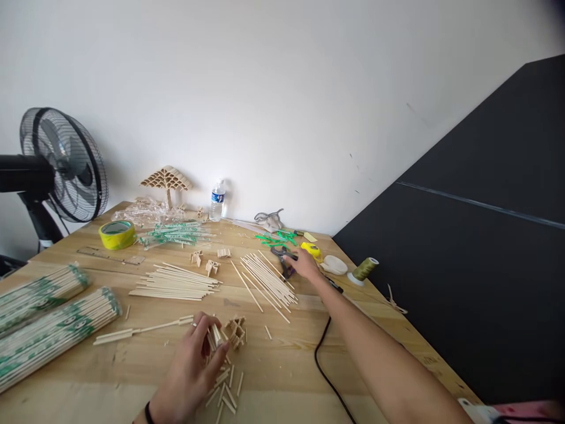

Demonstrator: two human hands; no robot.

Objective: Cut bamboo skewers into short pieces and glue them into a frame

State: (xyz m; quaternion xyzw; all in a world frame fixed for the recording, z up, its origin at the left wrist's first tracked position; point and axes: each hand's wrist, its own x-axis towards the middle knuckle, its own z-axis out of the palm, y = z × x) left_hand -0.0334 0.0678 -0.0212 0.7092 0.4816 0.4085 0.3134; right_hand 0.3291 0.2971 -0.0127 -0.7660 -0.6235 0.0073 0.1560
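Observation:
My left hand [194, 359] is curled around a small bundle of short wooden sticks [216, 335], pinched between thumb and fingers. Close by its fingertips stands a little lattice piece built from stick bits [236, 331]. Short cut sticks [227, 391] lie scattered below that hand. My right hand [305, 264] reaches far across the table, fingers closed on a black-handled tool [279, 252], whose exact kind I cannot make out. Just left of that tool lies a loose spread of long thin sticks [267, 282].
Another stick pile [176, 281], small stick assemblies [212, 267] and bagged stick packs [66, 335] occupy the left. Yellow tape [117, 235], a ruler [110, 255], a water bottle [217, 201] and a tree-like stick model [166, 178] sit farther back. A thread spool [365, 270] and black cable [322, 347] are right.

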